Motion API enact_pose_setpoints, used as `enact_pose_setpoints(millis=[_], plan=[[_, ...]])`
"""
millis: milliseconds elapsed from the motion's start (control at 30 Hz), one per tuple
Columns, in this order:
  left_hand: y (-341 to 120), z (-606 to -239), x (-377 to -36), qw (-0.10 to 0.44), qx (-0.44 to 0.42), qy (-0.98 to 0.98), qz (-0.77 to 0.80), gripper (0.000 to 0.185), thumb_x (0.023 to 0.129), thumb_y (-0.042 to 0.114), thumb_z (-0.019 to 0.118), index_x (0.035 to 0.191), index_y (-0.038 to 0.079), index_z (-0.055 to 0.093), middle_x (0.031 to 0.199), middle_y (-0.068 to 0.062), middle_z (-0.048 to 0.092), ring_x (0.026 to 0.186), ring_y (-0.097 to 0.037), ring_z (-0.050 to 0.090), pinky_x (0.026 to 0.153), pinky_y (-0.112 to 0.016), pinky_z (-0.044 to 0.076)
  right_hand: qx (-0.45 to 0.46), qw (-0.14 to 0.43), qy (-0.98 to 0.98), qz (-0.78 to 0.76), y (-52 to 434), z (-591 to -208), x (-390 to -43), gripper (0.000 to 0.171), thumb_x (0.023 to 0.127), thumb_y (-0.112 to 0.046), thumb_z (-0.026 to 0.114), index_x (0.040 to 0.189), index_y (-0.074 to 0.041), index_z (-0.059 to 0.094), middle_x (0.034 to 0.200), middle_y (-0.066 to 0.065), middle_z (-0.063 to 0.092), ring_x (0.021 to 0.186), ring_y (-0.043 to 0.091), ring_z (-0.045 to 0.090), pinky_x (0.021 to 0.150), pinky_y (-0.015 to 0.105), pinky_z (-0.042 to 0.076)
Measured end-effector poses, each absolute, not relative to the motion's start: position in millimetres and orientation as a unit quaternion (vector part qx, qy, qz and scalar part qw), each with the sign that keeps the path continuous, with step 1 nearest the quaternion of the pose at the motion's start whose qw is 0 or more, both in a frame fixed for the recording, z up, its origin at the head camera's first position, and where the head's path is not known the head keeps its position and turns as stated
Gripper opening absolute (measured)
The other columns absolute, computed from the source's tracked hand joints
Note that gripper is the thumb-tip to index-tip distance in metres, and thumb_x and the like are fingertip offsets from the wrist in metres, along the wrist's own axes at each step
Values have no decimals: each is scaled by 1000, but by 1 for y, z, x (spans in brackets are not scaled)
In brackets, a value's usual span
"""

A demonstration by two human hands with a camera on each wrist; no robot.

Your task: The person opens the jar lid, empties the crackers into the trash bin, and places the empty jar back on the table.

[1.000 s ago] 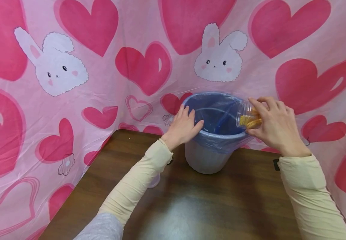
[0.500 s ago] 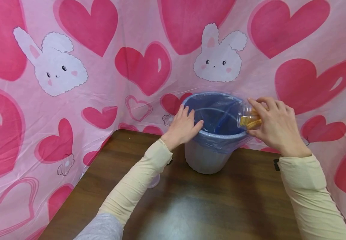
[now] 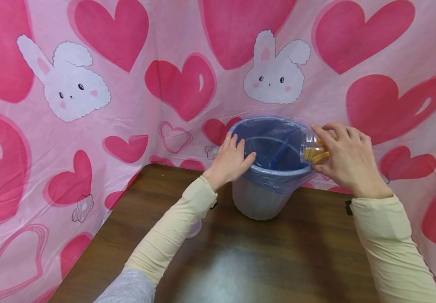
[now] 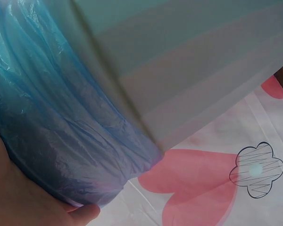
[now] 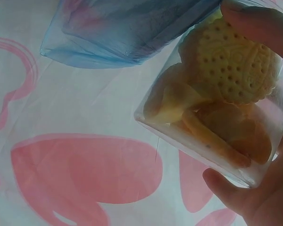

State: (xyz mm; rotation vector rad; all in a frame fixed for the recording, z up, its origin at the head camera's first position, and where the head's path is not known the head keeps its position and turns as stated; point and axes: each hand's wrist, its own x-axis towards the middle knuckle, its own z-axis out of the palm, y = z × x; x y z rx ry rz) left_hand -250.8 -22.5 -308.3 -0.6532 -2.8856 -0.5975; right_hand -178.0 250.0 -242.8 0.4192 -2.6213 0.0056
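A grey bin (image 3: 257, 202) lined with a blue plastic bag (image 3: 270, 147) stands on the dark wooden table (image 3: 240, 261). My left hand (image 3: 231, 162) holds the bin's left rim, fingers curled over the bag (image 4: 61, 141). My right hand (image 3: 348, 162) grips a clear plastic jar (image 3: 310, 147) tipped on its side over the right rim, mouth toward the bin. Inside the jar (image 5: 217, 113) lie several round yellow biscuits (image 5: 233, 63).
A pink cloth with red hearts and white bunnies (image 3: 274, 71) hangs behind and around the table. A small clear round lid (image 3: 195, 229) lies on the table, half hidden under my left forearm.
The jar has shifted very slightly at the bin's rim; both hands otherwise stay where they were.
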Motion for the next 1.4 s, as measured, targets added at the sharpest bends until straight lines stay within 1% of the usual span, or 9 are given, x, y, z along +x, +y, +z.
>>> enact_pose_setpoints(millis=[833,1400], plan=[[-21,-310,-252,56,-213,-955,-201,74,95,53,39,150,5,30,159,-17,20,150,-33,5,119,-53,16,162,246,-956,-13,251,-243,-181,105,50,-14,91,143,-13,42,131,23,43,120,48,36,94,68,30],[-22,-309,-253,53,-212,-955,-200,74,95,53,39,150,5,30,160,-17,19,150,-33,4,119,-52,16,155,239,-958,-13,250,-243,-182,106,51,-16,90,145,-14,40,133,23,42,120,48,35,94,68,30]])
